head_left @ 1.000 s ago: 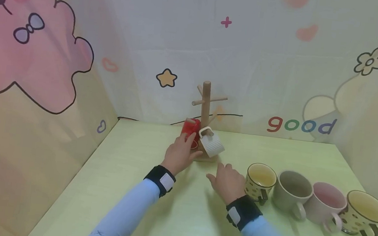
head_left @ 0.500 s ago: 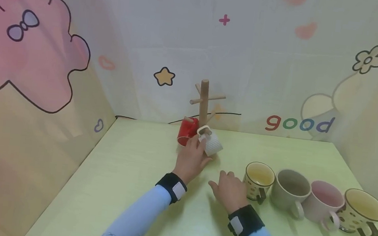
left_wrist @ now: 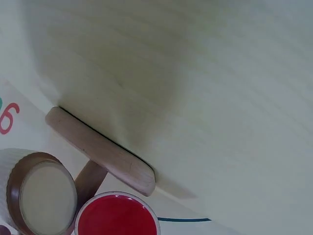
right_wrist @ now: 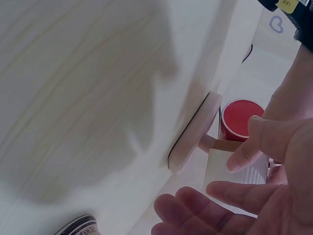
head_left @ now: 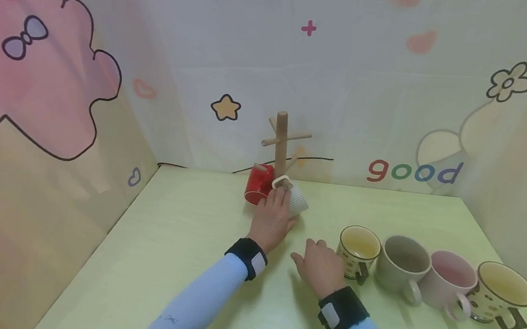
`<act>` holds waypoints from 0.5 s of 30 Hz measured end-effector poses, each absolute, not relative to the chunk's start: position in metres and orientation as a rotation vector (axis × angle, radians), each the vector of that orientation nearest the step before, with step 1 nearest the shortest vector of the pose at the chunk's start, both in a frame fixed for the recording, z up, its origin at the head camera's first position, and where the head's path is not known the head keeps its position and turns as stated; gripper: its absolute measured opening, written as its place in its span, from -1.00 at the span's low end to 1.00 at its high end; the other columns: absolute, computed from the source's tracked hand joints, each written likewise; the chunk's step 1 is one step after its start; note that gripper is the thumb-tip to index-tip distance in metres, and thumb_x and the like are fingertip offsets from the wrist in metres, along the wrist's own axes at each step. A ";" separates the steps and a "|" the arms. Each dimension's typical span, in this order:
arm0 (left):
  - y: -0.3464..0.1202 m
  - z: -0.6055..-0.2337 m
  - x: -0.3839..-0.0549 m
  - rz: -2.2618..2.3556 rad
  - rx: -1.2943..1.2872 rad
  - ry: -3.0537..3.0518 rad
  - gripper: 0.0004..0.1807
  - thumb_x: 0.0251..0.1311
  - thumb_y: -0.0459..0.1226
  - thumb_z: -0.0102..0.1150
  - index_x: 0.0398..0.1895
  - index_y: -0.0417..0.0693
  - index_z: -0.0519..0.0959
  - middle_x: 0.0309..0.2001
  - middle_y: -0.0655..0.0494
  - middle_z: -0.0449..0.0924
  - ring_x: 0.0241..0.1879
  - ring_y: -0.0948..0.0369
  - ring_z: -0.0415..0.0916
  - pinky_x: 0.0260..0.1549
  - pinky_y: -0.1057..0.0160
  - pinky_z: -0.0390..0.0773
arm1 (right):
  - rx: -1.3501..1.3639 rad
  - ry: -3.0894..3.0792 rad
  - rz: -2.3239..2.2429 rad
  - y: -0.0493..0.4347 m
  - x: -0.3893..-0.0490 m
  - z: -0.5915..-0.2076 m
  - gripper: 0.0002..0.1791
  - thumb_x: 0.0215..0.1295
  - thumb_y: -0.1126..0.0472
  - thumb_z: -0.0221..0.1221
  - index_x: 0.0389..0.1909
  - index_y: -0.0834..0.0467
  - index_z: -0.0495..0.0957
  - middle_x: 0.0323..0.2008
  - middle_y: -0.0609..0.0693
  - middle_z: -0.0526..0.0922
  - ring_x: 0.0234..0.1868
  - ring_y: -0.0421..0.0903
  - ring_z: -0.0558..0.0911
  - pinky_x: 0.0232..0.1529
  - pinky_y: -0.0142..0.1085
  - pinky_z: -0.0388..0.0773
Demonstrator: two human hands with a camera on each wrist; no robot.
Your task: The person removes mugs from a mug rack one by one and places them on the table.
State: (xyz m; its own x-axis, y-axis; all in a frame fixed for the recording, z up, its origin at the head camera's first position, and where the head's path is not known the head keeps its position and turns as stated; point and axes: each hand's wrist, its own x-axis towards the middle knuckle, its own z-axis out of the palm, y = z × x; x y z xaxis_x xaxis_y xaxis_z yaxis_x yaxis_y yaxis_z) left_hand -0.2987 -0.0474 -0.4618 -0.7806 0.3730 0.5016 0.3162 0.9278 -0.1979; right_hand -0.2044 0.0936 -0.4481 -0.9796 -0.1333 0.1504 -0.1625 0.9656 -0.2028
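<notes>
A wooden mug tree stands at the back of the table. From its lower pegs hang a red mug on the left and a white ribbed mug on the right, both tilted. My left hand holds the white mug, fingers over its upper side near the handle. The right wrist view shows the left thumb against this mug. In the left wrist view the white mug's base and the red mug's mouth face the camera. My right hand hovers loosely beside a small yellow patterned mug, holding nothing.
Right of the small yellow mug, a grey mug, a pink mug and a larger yellow patterned mug stand in a row, handles toward me. A printed curtain closes off the back. Bare upper pegs stick out from the mug tree.
My left hand has shifted right from the red mug to the white mug. The right hand has barely moved, and the view has drifted slightly.
</notes>
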 end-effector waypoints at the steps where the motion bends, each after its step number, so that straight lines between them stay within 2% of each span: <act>1: -0.046 -0.462 -0.300 0.159 -0.489 -2.524 -0.08 0.07 0.17 0.39 0.34 -0.18 0.26 0.25 -0.09 0.34 0.17 0.05 0.33 -0.08 0.19 0.57 | 0.221 -2.979 0.323 0.094 -0.204 -0.448 -0.50 0.28 -0.10 0.27 -0.19 0.32 0.58 -0.43 0.21 0.55 -0.49 0.17 0.61 -0.56 -0.01 0.53; 8: -0.038 -0.463 -0.305 0.310 -0.450 -2.505 -0.09 0.11 0.21 0.32 0.34 -0.19 0.31 0.25 -0.13 0.39 0.17 0.02 0.34 -0.10 0.18 0.56 | 0.206 -3.007 0.293 0.097 -0.204 -0.448 -0.48 0.30 -0.13 0.25 -0.15 0.32 0.59 -0.40 0.21 0.56 -0.47 0.13 0.62 -0.54 -0.04 0.54; 15: -0.034 -0.467 -0.311 0.398 -0.407 -2.518 -0.12 0.11 0.22 0.30 0.31 -0.18 0.32 0.23 -0.13 0.43 0.16 0.00 0.34 -0.02 0.11 0.52 | 0.215 -2.992 0.280 0.099 -0.203 -0.452 -0.47 0.29 -0.13 0.26 -0.14 0.31 0.60 -0.39 0.22 0.58 -0.46 0.14 0.63 -0.53 -0.03 0.54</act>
State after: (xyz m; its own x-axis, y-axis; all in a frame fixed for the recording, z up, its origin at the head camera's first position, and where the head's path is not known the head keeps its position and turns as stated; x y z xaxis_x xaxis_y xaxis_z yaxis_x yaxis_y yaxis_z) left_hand -0.3112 -0.0337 -0.4667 -0.8015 0.3659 0.4730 0.2023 0.9102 -0.3613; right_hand -0.2028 0.0986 -0.4516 -0.9816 -0.1292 0.1405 -0.1531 0.9727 -0.1747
